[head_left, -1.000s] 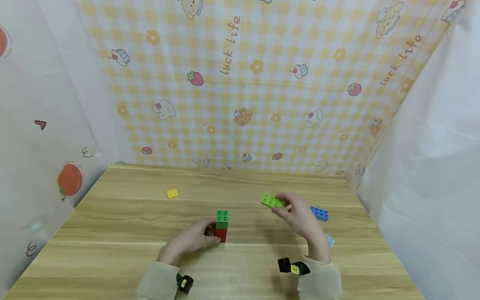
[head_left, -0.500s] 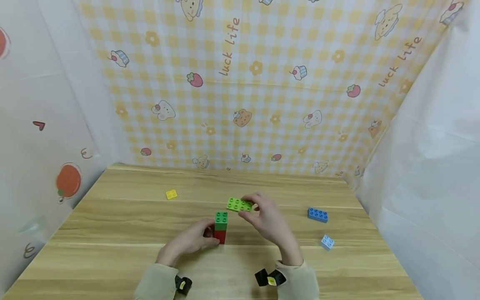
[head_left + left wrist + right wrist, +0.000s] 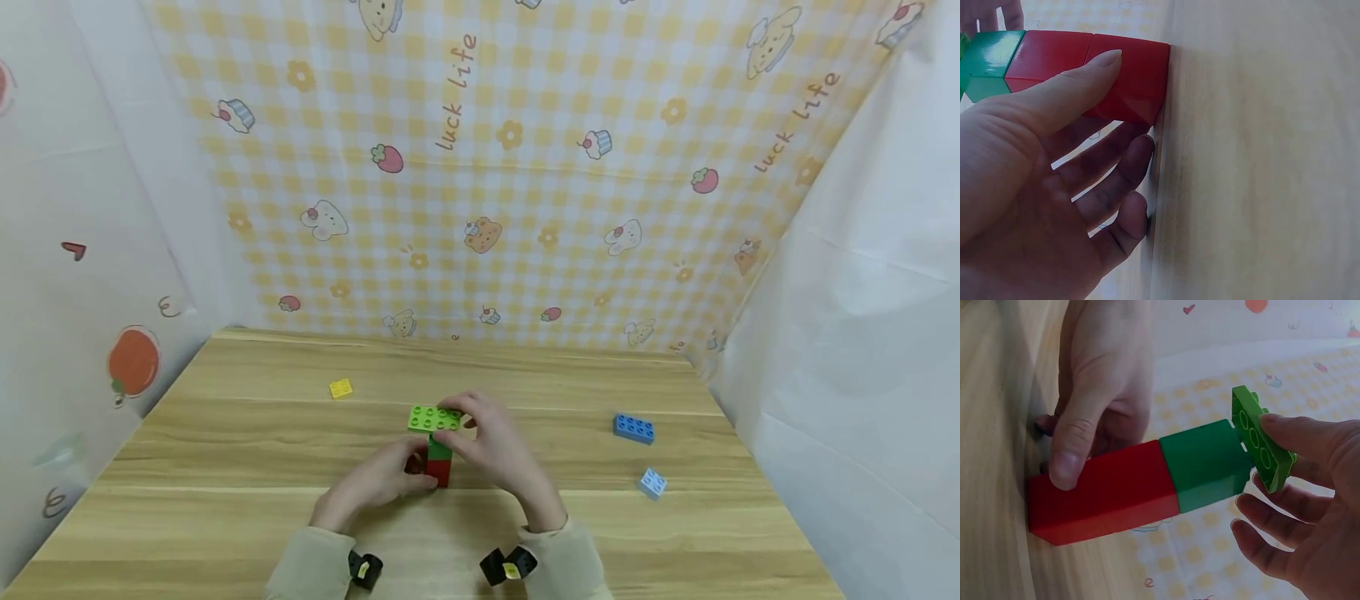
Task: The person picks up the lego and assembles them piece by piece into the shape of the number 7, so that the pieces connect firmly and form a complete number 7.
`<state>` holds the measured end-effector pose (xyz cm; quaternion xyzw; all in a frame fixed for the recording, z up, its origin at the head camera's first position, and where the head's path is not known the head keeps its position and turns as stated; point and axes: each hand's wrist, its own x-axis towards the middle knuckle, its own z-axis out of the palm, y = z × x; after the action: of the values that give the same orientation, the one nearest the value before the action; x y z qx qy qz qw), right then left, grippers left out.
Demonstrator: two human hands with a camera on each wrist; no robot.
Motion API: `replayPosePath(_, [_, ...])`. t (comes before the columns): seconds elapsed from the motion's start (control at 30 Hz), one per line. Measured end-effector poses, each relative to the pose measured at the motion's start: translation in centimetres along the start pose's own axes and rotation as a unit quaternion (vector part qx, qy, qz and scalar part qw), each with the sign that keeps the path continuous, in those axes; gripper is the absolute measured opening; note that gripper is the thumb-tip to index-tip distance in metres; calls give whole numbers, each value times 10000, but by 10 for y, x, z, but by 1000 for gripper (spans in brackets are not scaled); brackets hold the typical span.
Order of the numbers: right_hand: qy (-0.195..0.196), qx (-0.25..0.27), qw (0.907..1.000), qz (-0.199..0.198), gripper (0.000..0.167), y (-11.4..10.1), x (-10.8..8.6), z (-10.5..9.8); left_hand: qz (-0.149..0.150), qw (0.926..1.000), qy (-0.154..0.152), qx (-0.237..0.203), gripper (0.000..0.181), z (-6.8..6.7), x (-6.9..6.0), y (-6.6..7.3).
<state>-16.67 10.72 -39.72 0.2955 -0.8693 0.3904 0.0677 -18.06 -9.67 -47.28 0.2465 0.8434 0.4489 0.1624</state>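
A small upright tower has two red bricks [image 3: 1132, 72] at its base, a seam visible between them, and a green brick [image 3: 1207, 465] on top. My left hand [image 3: 378, 479] grips the red part near the tabletop, thumb on the near side and fingers behind. In my right hand [image 3: 491, 454] a thin lime-green building plate [image 3: 431, 418] is pinched by its right end. The plate lies over the tower's top, studs up. In the right wrist view it is slightly tilted against the green brick's studs; whether it is pressed on I cannot tell.
On the wooden table [image 3: 247, 467], a yellow brick [image 3: 341, 388] lies at the back left. A blue brick [image 3: 633, 428] and a light blue brick [image 3: 652, 483] lie to the right. A checked cloth [image 3: 450, 192] hangs behind the table.
My right hand has moved left with the lime-green plate, from the right side to above the tower. The left hand has kept its grip on the red bricks.
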Motion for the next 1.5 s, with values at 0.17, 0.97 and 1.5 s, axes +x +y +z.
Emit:
replayPosePath(0.17, [-116,-27,9999,-10,31,0,1,6,86,10000,34,24,41,0,-1,-1])
replayPosePath(0.97, [-474,836,9953,153,28,12,1,10,369,9991,198,-91,48,0,-3,-3])
replayPosePath(1.5, [-435,1974,9777,566,21,23,-1,22,381,9990,200,-108,46,0,-3,-3])
